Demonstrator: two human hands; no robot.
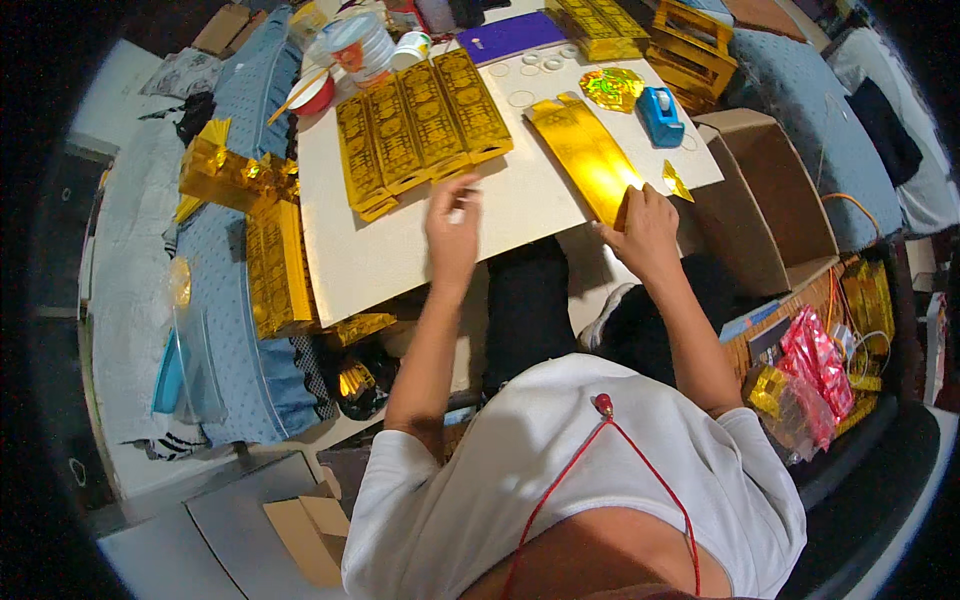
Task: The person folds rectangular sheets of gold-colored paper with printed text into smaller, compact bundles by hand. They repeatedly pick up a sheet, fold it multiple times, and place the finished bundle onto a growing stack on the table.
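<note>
My right hand is at the near end of a shiny gold folded paper piece, with thumb and fingers around that end. The piece lies aslant on the white table. My left hand is blurred, its fingers curled, just in front of a row of several gold boxes with dark printed patterns. Whether anything small is between its fingertips I cannot tell. A small gold foil scrap lies to the right of the paper piece. Beyond it stands a blue tape dispenser.
At the back are a round foil piece, tape rolls, a purple folder, a plastic tub and a red bowl with chopsticks. An open cardboard box stands right of the table; gold boxes are stacked left.
</note>
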